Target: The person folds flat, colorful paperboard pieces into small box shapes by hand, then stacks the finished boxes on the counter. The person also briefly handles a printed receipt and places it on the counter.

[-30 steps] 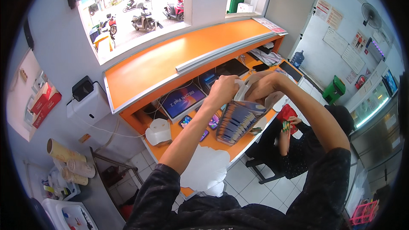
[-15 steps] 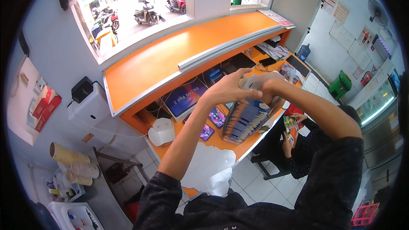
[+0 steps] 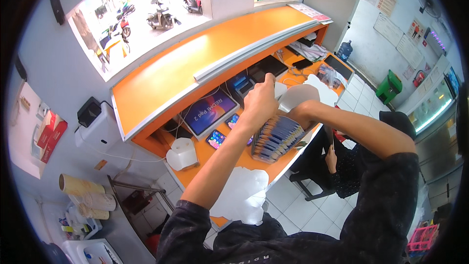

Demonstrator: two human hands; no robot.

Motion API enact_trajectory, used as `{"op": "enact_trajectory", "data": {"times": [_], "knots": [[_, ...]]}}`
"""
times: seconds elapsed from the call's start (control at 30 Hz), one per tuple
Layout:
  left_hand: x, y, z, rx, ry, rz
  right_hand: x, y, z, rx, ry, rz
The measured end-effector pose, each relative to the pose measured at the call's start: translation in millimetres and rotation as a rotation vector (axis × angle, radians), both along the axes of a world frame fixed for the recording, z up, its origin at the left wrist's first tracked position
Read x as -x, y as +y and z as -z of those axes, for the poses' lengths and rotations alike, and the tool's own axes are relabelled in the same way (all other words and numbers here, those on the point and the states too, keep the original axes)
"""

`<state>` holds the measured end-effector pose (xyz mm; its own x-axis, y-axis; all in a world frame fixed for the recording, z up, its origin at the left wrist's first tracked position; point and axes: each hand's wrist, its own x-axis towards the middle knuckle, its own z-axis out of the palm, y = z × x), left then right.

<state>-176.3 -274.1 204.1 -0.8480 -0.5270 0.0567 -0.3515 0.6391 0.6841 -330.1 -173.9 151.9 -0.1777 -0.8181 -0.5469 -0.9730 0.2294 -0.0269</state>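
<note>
A person in dark short sleeves works with both hands at an orange worktop, a flat white cut-out sheet lying at its near edge. A folded white box sits to the left, by several phones. A pack of blue-and-tan items in clear plastic rests on the worktop below the hands. Above it is a white carton, raised between the hands: the left hand has its fingers bent narrow at the carton's left side, their grip unclear, while the right hand reaches in from the right, its fingers mostly hidden. Beyond lies a boxed tablet, beneath a raised orange ledge. To the right, a co-worker in black sits near the worktop; farther off stand a green bin and, outside the window, parked scooters.
</note>
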Motion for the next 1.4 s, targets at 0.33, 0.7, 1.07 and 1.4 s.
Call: {"op": "enact_trajectory", "data": {"times": [0.33, 0.7, 1.07, 1.4], "knots": [[-6.6, -3.2, 23.8, -0.071, 0.226, -0.078, -27.6, -9.3, -74.1, -0.355, 0.037, -0.154], [4.0, -9.8, 34.4, -0.065, 0.325, 0.038, -35.4, 3.0, -74.1, -0.210, 0.073, -0.163], [-41.6, -20.9, 19.4, -0.187, 0.245, 0.028, -49.8, 135.9, -58.1, 1.620, -0.789, 0.541], [-49.0, -7.2, 12.5, -0.491, 0.275, -0.123, 166.4, 16.8, 216.1, 0.640, -0.193, 0.574]]}}
